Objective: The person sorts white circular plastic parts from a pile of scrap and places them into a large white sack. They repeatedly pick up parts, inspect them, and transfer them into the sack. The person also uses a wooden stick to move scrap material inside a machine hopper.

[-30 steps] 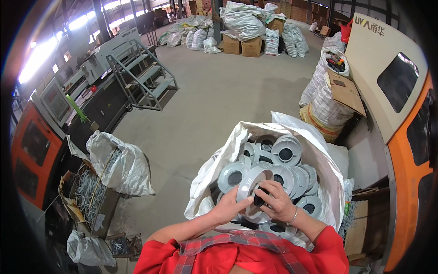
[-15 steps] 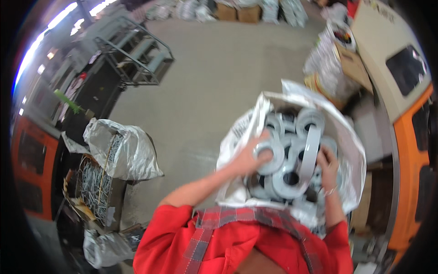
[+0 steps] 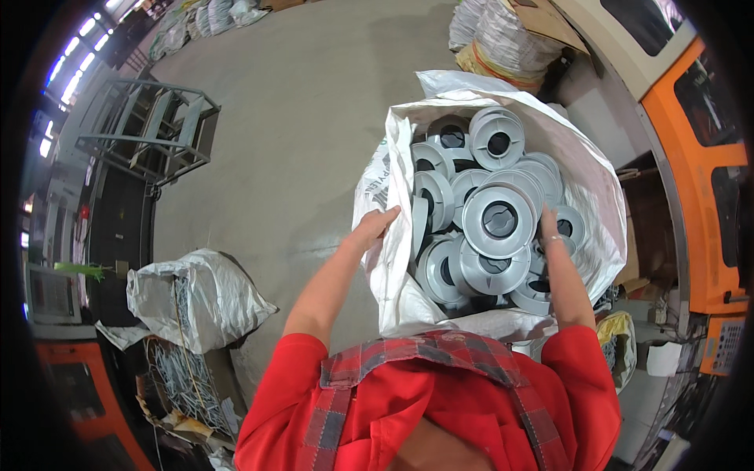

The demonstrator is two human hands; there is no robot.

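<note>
A large white woven sack (image 3: 603, 192) stands open before me, heaped with grey round plastic flanged parts, spool-like with black centres. My left hand (image 3: 377, 228) is closed on the sack's left side, its fingers at the rim. Inside the sack, my right hand (image 3: 549, 226) rests against the right edge of a grey flanged part (image 3: 479, 228) on top of the heap. Its fingers curl behind that part and are partly hidden. Another grey flanged part (image 3: 497, 140) leans at the far side of the heap.
At left, a smaller white sack (image 3: 200, 294) lies beside a box of thin grey pieces (image 3: 184, 385). A metal step frame (image 3: 149, 129) stands far left. Orange machinery (image 3: 691, 165) lines the right, with a stuffed sack (image 3: 514, 43) at the far right.
My left hand has gone from a grey flanged part to the sack's left side. The upright part near my right hand now lies on the heap. My view has shifted.
</note>
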